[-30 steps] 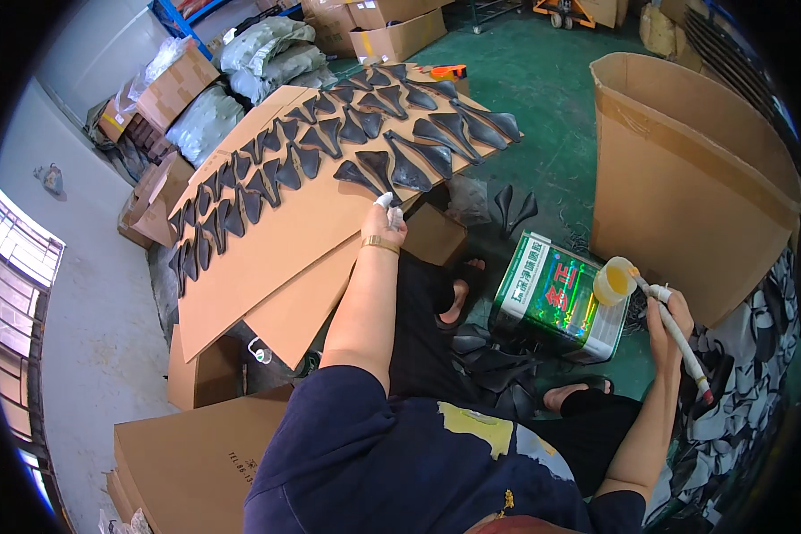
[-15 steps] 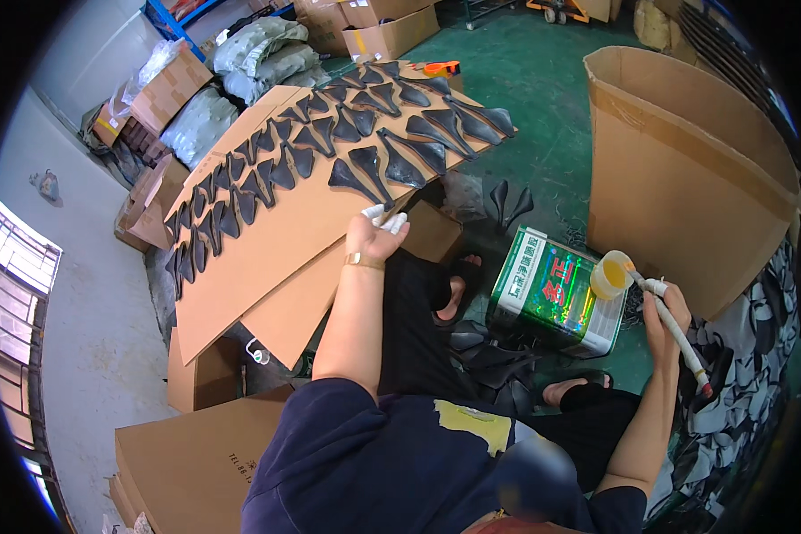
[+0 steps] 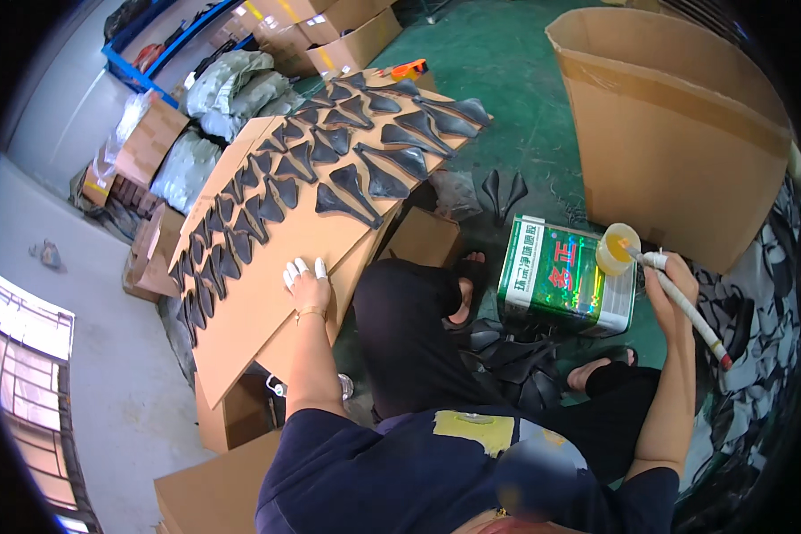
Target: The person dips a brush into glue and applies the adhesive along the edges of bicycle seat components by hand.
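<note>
My left hand [image 3: 308, 287], white covers on its fingertips, rests with fingers spread on the brown cardboard sheet [image 3: 240, 316]. Nothing shows in its grasp. Beyond it, several black saddle-shaped pieces [image 3: 347, 191], broad at one end and narrow at the other, lie in rows. On the right, my right hand [image 3: 672, 289] is closed around a brush [image 3: 691, 313] with a pale wrapped handle and a red end. The brush's tip reaches into a translucent cup [image 3: 610, 258] of yellow liquid. Under the cup stands a green and silver metal can [image 3: 552, 278].
A tall open carton [image 3: 672, 142] stands beyond the can. Two black pieces [image 3: 504, 192] and a clear plastic bag [image 3: 455, 194] lie on the green floor. More black pieces [image 3: 516, 356] are between my feet. Grey and black scraps [image 3: 761, 356] heap up at the right.
My left hand has moved from the narrow tip of a black piece back toward me and left, onto bare cardboard. The brush stays at the cup. The whole view has shifted somewhat.
</note>
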`<state>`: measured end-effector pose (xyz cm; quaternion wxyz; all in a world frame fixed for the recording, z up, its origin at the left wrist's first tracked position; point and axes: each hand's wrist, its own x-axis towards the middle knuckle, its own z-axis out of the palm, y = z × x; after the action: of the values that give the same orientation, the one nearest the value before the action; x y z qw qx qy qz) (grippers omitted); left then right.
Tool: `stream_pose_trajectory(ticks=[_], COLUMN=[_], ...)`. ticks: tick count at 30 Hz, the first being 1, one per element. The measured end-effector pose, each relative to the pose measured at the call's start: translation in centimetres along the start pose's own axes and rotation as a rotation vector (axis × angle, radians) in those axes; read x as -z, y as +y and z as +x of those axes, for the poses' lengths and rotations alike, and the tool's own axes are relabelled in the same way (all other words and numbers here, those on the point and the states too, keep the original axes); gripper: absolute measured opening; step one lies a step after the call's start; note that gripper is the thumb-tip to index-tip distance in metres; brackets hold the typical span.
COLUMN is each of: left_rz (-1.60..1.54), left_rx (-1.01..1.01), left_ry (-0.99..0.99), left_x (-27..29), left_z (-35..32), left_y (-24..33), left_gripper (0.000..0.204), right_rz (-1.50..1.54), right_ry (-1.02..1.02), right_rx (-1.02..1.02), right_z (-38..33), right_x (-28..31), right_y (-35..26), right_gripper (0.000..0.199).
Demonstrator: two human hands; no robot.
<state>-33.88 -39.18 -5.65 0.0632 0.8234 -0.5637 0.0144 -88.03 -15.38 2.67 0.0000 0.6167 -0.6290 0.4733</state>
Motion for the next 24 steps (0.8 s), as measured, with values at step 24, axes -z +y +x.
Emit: stream_pose_trajectory(ticks=[24], left_rz=[-0.046], left_rx=[-0.343], left_ry=[-0.095], left_x=[-2.4], left_z=[8.0], left_y=[20.2], left_gripper=[0.074], right_rz=[-0.024], right_ry=[-0.106], right_rx=[-0.08], right_z=[2.2], right_x=[-2.0], right_y=[-0.1], right_gripper=[0.016])
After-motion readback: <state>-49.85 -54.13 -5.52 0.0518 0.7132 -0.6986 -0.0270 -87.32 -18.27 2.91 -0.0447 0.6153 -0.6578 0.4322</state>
